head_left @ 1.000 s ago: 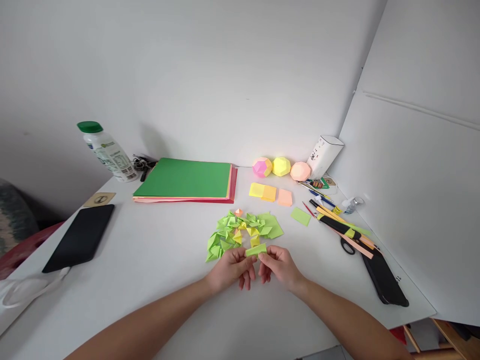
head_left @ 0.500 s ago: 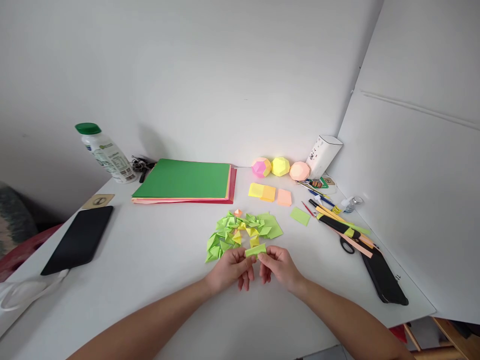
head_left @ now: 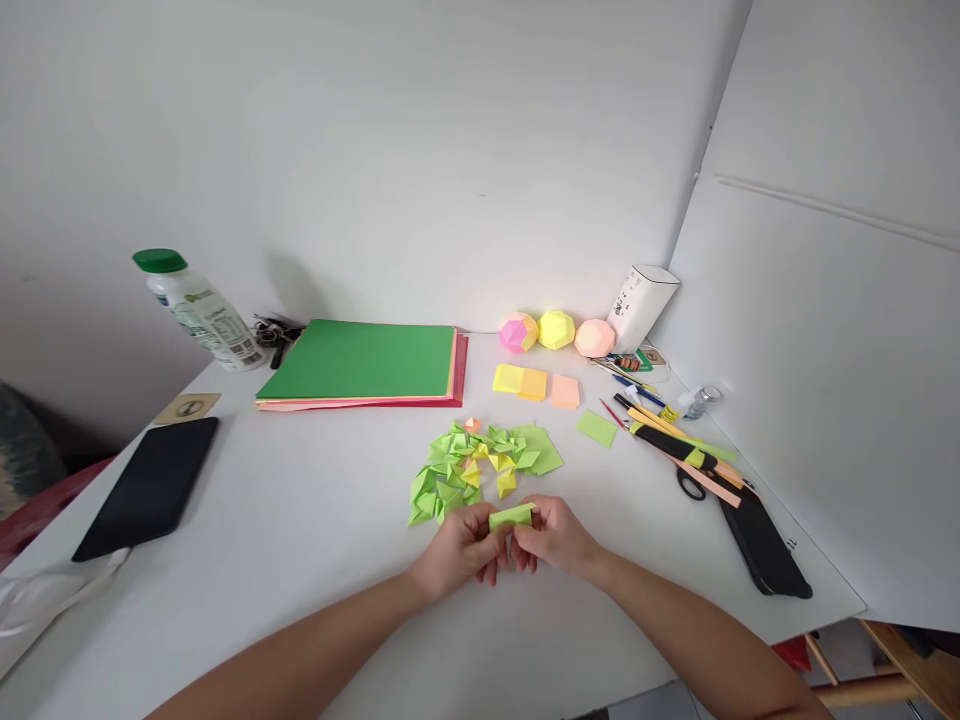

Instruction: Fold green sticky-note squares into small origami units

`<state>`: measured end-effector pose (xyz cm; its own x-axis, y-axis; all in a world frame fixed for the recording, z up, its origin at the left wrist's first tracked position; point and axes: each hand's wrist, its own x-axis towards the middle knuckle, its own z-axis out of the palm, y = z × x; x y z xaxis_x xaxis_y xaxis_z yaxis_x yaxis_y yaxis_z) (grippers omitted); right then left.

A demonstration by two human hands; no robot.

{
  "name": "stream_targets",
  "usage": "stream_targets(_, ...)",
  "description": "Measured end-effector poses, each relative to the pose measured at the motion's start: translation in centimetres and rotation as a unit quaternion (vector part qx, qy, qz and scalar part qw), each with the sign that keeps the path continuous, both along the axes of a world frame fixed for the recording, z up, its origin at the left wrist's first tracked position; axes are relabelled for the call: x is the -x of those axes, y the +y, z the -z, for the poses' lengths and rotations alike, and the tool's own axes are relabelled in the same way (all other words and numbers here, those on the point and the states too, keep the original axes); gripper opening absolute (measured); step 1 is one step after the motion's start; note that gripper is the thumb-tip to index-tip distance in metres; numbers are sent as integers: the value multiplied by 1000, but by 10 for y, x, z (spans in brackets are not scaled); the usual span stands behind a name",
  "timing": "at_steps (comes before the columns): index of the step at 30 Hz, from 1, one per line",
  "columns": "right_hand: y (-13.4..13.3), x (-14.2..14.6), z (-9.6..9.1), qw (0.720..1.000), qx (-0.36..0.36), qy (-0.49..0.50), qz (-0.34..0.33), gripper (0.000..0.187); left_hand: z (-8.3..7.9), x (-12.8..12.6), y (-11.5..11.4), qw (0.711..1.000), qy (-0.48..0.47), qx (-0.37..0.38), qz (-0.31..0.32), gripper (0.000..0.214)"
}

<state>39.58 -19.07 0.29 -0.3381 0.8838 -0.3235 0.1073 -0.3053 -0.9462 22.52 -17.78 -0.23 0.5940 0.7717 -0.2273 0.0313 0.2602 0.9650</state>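
Observation:
A small folded green paper [head_left: 512, 516] is pinched between both hands, low over the white table. My left hand [head_left: 461, 545] grips its left end and my right hand [head_left: 553, 537] its right end, thumbs on the near side. Just beyond lies a pile of folded green paper pieces [head_left: 442, 478], with a few yellow folded pieces [head_left: 504, 463] at its right. Flat green paper sheets [head_left: 541, 450] lie beside the pile, and a small orange folded piece [head_left: 472, 425] sits behind it.
Sticky-note pads [head_left: 532, 384] and three paper balls [head_left: 556, 330] stand at the back. A stack of coloured paper [head_left: 367, 360] and a bottle [head_left: 206, 315] are back left, a black phone [head_left: 146, 490] at left. Pens, scissors [head_left: 691, 484] and a black case [head_left: 765, 540] lie at right.
Both hands have drawn slightly closer together around the green paper, which now sits a little lower and tilted. The whole view has shifted slightly.

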Motion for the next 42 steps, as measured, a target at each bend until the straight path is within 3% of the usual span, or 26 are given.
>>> stream_targets(11, 10, -19, -7, 998, -16, 3, 65, 10, 5, 2, 3, 998, -19, 33, -51, 32)
stream_targets(18, 2, -5, -5, 999, -25, 11, -24, 23, 3, 1, 4, 999, -29, 21, -5, 30)
stream_targets(26, 2, -3, -2, 999, -10, 29, 14, 15, 3, 3, 5, 1000, -15, 18, -1, 28)
stream_targets(32, 14, -20, -12, 994, -20, 21, 101, 17, 2, 6, 6, 997, -51, 47, -30, 29)
stream_targets(42, 1, -1, -4, 1000, -6, 5, 12, 7, -1, -1, 2, 993, -110, 32, -21, 33)
